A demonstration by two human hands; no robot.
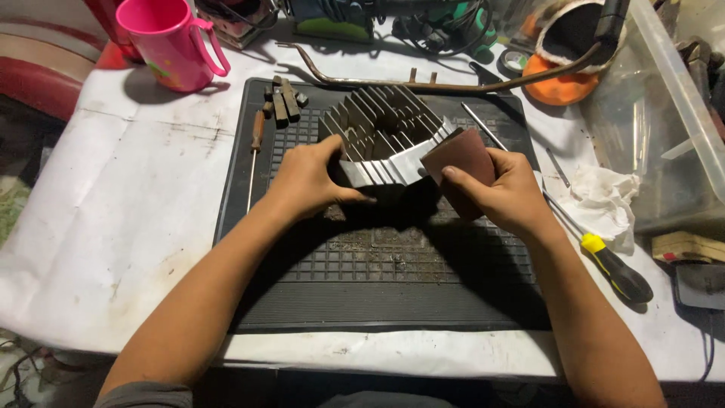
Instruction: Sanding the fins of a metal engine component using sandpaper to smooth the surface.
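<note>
A grey metal part with many cooling fins (pixel 381 132) rests on a black ribbed rubber mat (pixel 377 279) in the middle of the table. My left hand (pixel 306 181) grips its near left corner and holds it down. My right hand (pixel 510 189) holds a folded sheet of reddish-brown sandpaper (pixel 461 155) pressed against the part's right side.
A pink mug (pixel 166 41) stands at the back left. Small metal bits (pixel 283 102) and a thin screwdriver (pixel 255 147) lie on the mat's left. A yellow-and-black screwdriver (pixel 604 257), a white rag (pixel 600 200), a clear plastic bin (pixel 664 113) and a bent metal rod (pixel 423 83) crowd the right and back.
</note>
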